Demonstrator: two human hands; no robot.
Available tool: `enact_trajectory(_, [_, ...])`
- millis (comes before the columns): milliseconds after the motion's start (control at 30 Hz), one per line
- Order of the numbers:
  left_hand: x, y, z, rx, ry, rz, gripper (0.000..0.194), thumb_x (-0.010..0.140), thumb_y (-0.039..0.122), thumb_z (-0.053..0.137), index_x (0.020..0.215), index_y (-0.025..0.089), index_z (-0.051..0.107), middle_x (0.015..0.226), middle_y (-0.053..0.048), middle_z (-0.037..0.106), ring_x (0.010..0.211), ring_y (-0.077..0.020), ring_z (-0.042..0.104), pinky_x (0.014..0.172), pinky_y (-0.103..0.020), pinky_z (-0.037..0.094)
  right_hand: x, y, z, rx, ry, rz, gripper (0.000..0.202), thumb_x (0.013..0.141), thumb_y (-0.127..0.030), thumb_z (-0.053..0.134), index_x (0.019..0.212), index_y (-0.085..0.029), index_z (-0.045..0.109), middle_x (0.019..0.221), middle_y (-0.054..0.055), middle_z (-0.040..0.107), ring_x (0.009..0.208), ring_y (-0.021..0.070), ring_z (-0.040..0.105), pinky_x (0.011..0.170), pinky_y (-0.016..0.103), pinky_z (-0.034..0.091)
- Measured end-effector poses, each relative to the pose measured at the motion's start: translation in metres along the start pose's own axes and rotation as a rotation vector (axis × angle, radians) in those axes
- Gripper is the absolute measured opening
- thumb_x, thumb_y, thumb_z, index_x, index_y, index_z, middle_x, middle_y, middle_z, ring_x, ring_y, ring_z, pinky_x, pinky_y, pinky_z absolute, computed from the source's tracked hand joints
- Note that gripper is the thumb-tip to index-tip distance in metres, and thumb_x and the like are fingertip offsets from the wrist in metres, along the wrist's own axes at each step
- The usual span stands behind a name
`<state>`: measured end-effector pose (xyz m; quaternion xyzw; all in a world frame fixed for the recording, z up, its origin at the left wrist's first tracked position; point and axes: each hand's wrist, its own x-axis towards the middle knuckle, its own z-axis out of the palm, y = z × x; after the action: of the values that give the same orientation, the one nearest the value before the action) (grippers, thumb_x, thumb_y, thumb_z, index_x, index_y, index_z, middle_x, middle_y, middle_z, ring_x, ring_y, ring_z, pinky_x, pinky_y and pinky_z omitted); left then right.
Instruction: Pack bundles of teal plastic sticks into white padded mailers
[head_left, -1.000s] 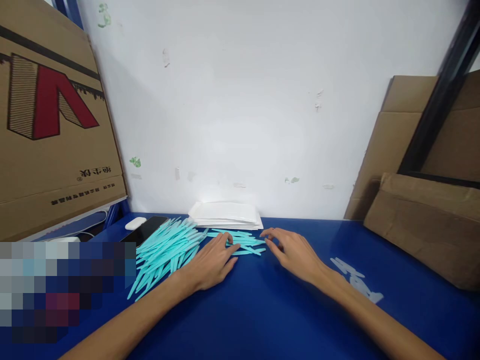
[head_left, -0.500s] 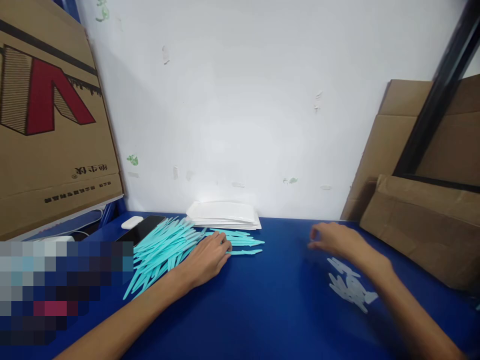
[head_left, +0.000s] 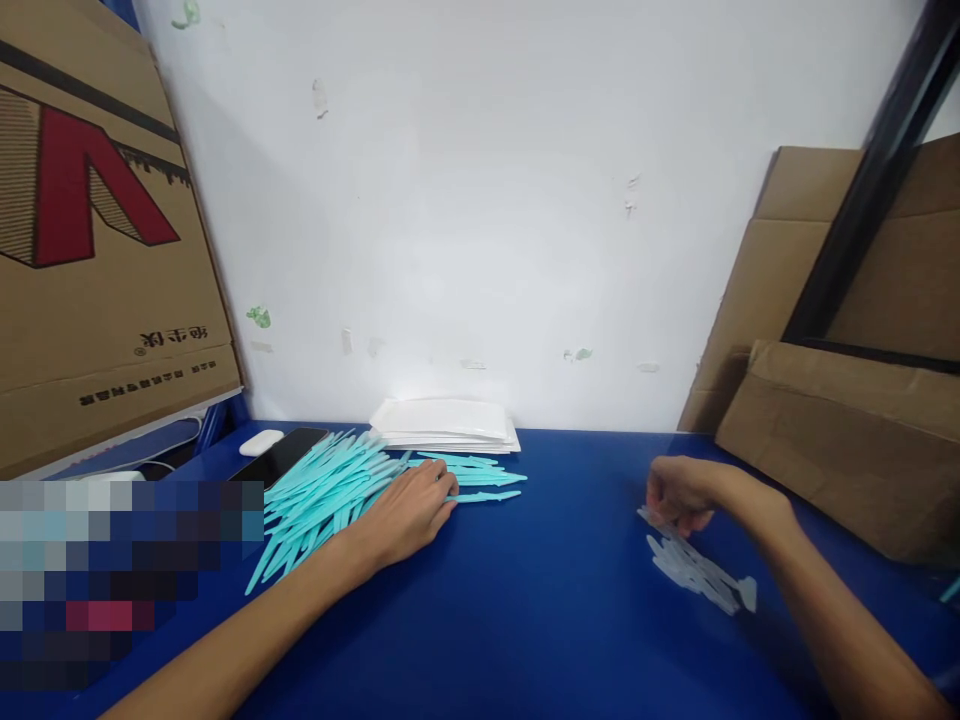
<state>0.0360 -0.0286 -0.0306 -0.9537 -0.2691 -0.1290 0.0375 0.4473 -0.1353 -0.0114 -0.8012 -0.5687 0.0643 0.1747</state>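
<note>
Two bare hands are at a blue table (head_left: pixel 540 630). The right hand (head_left: pixel 684 497), the nearer one, is over the far end of a loose heap of clear plastic pieces (head_left: pixel 697 578). From its fingers the heap spreads toward the person and slightly right, most pieces' long axes slanting from far left to near right. Its fingers bend downward; whether they grip a piece is hard to tell. The left hand (head_left: pixel 412 512) rests with fingers curled close together over a small group of teal sticks (head_left: pixel 484 478), its grip hidden.

Counted: at least three sticks in that group; one large teal pile (head_left: pixel 326 505) and the clear heap, both too overlapped to count; one white stack (head_left: pixel 442 428); one phone (head_left: pixel 279 458); one white case (head_left: pixel 261 443).
</note>
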Motion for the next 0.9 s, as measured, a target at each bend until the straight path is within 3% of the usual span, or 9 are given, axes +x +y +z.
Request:
enact_trajectory(100, [0.0,-0.001,0.001,0.0,0.003,-0.002,0.017,0.1,0.026,0.044,0.103,0.018,0.058,0.107,-0.009,0.059,0.097,-0.0235,0.059,0.083,-0.036,0.046,0.0,-0.023,0.002,-0.025,-0.334,0.019,0.008,0.063,-0.007,0.076,0.062,-0.014,0.073,0.049,0.005,0.066,0.044,0.0205,0.066,0.044,0.025,0.049])
enact_trajectory(200, [0.0,-0.001,0.0,-0.003,0.006,-0.001,0.017,0.1,0.026,0.044,0.103,0.018,0.058,0.106,-0.008,0.06,0.095,-0.0232,0.059,0.082,-0.036,0.046,-0.005,-0.044,0.004,-0.041,-0.422,-0.029,0.008,0.077,-0.017,0.068,0.081,-0.016,0.075,0.062,0.006,0.071,0.058,0.0203,0.069,0.051,0.025,0.049])
enact_trajectory(367, [-0.003,0.001,-0.002,-0.011,0.004,-0.011,0.017,0.101,0.026,0.043,0.103,0.019,0.058,0.106,-0.008,0.06,0.093,-0.023,0.059,0.08,-0.036,0.046,-0.008,-0.064,0.002,-0.064,-0.298,-0.148,0.017,0.088,-0.033,0.059,0.092,-0.019,0.069,0.076,0.005,0.074,0.07,0.0206,0.07,0.059,0.026,0.046])
enact_trajectory(500, [-0.003,0.001,-0.004,0.001,0.005,-0.005,0.021,0.101,0.024,0.038,0.102,0.019,0.059,0.104,-0.008,0.06,0.09,-0.0221,0.06,0.079,-0.035,0.046,-0.011,-0.08,0.002,-0.001,-0.096,-0.259,0.026,0.095,-0.043,0.052,0.101,-0.022,0.065,0.089,0.005,0.075,0.063,0.0181,0.069,0.056,0.027,0.045])
enact_trajectory(600, [-0.002,0.001,-0.003,0.031,0.001,-0.003,0.025,0.102,0.021,0.035,0.098,0.018,0.059,0.101,-0.008,0.06,0.086,-0.0212,0.059,0.077,-0.034,0.046,-0.019,-0.097,0.009,0.025,0.019,-0.366,0.029,0.099,-0.046,0.046,0.107,-0.024,0.064,0.093,0.004,0.075,0.057,0.0163,0.067,0.058,0.028,0.047])
enact_trajectory(700, [-0.001,0.0,0.0,0.043,0.016,-0.015,0.025,0.102,0.021,0.034,0.098,0.018,0.058,0.1,-0.008,0.06,0.086,-0.0218,0.059,0.077,-0.035,0.045,-0.027,-0.114,0.022,0.002,0.147,-0.483,0.029,0.1,-0.042,0.045,0.109,-0.026,0.067,0.096,0.005,0.075,0.073,0.0202,0.07,0.064,0.03,0.048])
enact_trajectory(900, [0.0,-0.001,0.001,-0.05,0.116,-0.086,0.022,0.103,0.023,0.034,0.102,0.019,0.056,0.096,-0.007,0.063,0.086,-0.0226,0.057,0.078,-0.035,0.042,-0.034,-0.129,0.047,-0.017,0.177,-0.652,0.032,0.103,-0.04,0.043,0.111,-0.028,0.072,0.1,0.004,0.074,0.081,0.0198,0.07,0.069,0.03,0.05])
